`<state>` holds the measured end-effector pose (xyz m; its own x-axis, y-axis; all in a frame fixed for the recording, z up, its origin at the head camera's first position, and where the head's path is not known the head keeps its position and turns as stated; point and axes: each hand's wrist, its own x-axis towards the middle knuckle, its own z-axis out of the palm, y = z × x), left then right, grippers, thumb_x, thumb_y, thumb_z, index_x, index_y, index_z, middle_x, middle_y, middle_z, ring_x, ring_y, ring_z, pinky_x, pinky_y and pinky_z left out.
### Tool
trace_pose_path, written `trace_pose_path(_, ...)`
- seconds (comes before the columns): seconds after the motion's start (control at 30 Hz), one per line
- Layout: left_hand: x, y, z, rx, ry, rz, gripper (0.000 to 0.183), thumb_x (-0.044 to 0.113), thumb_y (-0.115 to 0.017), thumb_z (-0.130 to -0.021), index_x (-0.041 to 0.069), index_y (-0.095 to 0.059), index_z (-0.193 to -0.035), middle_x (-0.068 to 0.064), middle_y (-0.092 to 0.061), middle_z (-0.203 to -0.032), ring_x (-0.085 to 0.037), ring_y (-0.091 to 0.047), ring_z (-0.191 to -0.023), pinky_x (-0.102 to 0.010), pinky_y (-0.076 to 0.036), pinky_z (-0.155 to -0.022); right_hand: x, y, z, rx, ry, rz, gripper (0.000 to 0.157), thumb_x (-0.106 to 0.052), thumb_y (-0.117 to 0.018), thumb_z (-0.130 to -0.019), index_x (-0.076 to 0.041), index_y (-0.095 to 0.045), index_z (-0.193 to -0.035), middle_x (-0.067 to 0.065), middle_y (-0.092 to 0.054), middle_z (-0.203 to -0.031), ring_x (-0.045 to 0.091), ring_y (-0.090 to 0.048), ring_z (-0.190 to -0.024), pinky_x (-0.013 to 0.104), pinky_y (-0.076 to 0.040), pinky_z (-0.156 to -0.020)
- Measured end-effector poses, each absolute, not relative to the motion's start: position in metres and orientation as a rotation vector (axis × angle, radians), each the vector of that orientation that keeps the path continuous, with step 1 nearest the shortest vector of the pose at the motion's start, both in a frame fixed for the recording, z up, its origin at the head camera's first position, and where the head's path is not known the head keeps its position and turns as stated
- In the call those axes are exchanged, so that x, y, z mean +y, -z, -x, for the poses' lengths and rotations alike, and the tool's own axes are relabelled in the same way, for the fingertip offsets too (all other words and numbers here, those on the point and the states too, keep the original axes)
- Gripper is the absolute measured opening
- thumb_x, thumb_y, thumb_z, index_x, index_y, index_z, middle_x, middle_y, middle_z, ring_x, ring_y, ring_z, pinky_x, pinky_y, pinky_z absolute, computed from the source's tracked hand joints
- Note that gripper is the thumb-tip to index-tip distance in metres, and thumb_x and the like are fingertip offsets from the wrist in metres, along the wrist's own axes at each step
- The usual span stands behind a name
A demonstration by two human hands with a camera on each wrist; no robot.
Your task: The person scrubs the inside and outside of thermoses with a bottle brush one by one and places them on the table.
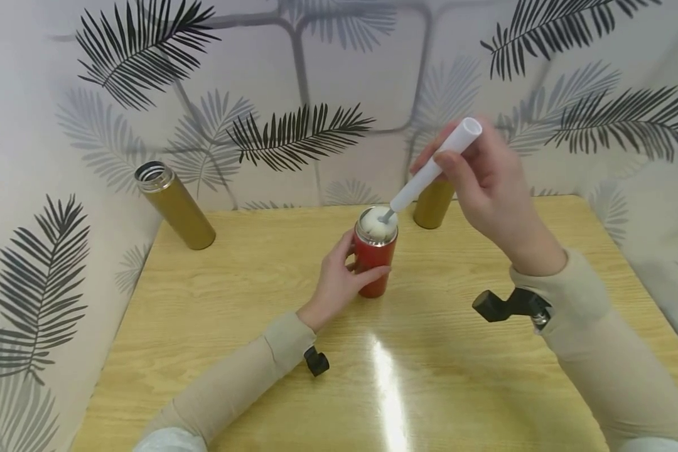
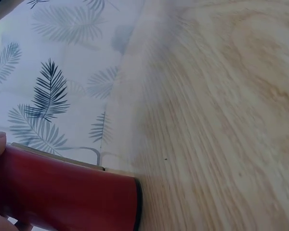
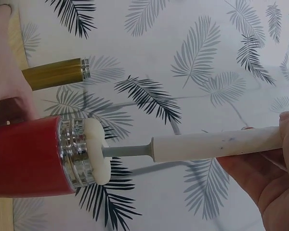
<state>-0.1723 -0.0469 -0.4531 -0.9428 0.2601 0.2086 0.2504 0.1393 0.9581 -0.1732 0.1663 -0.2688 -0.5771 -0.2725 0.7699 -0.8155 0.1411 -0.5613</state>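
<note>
Head view: the left hand (image 1: 336, 282), at 8 o'clock from the red flask (image 1: 374, 255), gripped its smooth cylindrical body; the right hand (image 1: 488, 191), at 2 o'clock and apart from the left, pinched a sponge brush (image 1: 420, 183) by its white plastic tube of a handle; the grey stem (image 1: 387, 216) slanted down to a pale, domed sponge head (image 1: 376, 223) at the flask's shiny metal mouth. The flask stood near the middle of a glossy, wood-grained table (image 1: 231, 282); a matt gold flask (image 1: 181, 210) with a threaded neck stood at 10 o'clock; a second gold flask (image 1: 434, 206) stood at 2 o'clock, its upper part hidden by the right hand; the wall (image 1: 356, 75) bore feather prints; black wrist devices (image 1: 511, 306) sat at both beige sleeves (image 1: 604, 339).

Left wrist view: the red body, with a dark base rim, lay between 7 and 8 o'clock in the frame, the fingers clasping it at the left edge; the full grip was cut off.

Right wrist view: the sponge bulged softly over the ribbed, mirror-like neck at 9 o'clock; its depth inside could not be told; the right hand held the handle from 4 o'clock; a gold flask appeared at 10 o'clock.
</note>
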Motion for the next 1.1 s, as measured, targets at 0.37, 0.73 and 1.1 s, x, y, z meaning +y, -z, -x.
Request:
trace_pose_path(0.37, -0.049, 0.450, 0.168, 2.325, -2.008, -0.392, 0.074, 0.013, -0.091, -0.082, 0.020, -0.057, -0.147, -0.002, -0.064, -0.135, -0.025, -0.063, -0.119, -0.043, -0.055, -0.103, 0.162, 0.279, 0.171, -1.862, -1.345, -1.103, 0.058, -0.040, -0.057, -0.105, 0.018, -0.051, -0.104, -0.003, -0.071, -0.100, 0.011, -0.069, -0.093, 0.022, -0.051, -0.081)
trace_pose_path(0.73, -0.064, 0.431, 0.169, 2.533, -1.971, -0.484, 0.077, 0.006, -0.093, -0.076, 0.016, -0.061, -0.145, -0.007, -0.068, -0.133, -0.024, -0.066, -0.117, -0.040, -0.057, -0.098, 0.164, 0.287, 0.159, -1.696, -1.441, -1.146, 0.058, -0.034, -0.061, -0.104, 0.021, -0.044, -0.102, 0.014, -0.073, -0.095, 0.009, -0.040, -0.060, 0.017, -0.034, -0.056)
trace_pose_path(1.1, -0.072, 0.424, 0.178, 2.885, -1.645, -0.689, 0.078, 0.008, -0.094, -0.076, 0.011, -0.060, -0.146, -0.009, -0.065, -0.141, -0.026, -0.060, -0.130, -0.038, -0.047, -0.112, 0.163, 0.299, 0.157, -1.674, -1.221, -1.099, 0.059, -0.039, -0.056, -0.106, 0.018, -0.047, -0.095, 0.029, -0.068, -0.083, 0.017, -0.056, -0.067, 0.019, -0.035, -0.063)
